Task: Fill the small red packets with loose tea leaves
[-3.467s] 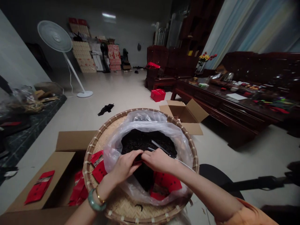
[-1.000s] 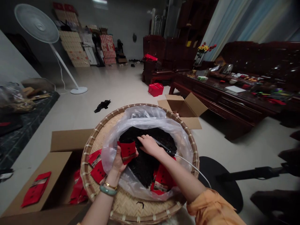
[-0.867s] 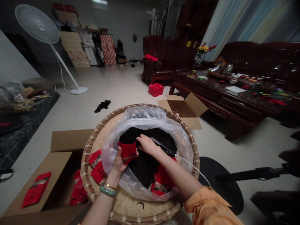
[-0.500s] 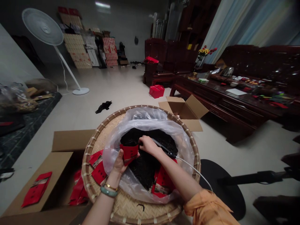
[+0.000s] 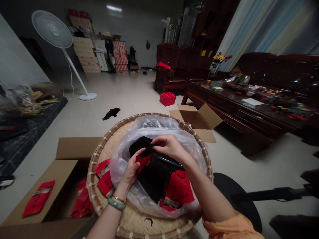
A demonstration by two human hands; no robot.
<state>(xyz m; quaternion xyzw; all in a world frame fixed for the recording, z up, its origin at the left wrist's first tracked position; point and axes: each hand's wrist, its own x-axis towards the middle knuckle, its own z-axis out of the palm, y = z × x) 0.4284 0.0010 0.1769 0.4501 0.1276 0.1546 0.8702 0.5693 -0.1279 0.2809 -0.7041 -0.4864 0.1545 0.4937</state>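
Observation:
My left hand [image 5: 132, 168] is closed around a small red packet [image 5: 143, 163], tilted with its dark opening upward. Close above that opening is my right hand [image 5: 168, 146], thumb and fingers pinched together; what they hold is lost against the dark background. Both hands are over a clear plastic bag [image 5: 119, 172] of loose, dark, stringy dried material [image 5: 152, 182]. On that material, under my right wrist, rests a long black tool [image 5: 170, 162] with a shiny edge. More red packets [image 5: 178, 189] lie in the bag's near right part.
The bag sits in a round woven bamboo tray [image 5: 142, 225], with red packets [image 5: 104, 182] on its left side. An open carton [image 5: 62, 176] with red packets stands left; another carton [image 5: 205, 121] is beyond the tray. A black round base [image 5: 236, 196] is at right, a fan [image 5: 87, 96] far left.
My right hand has risen from the dark material and shifted right, its fingers now above the packet's mouth. The left hand has tilted the packet toward it.

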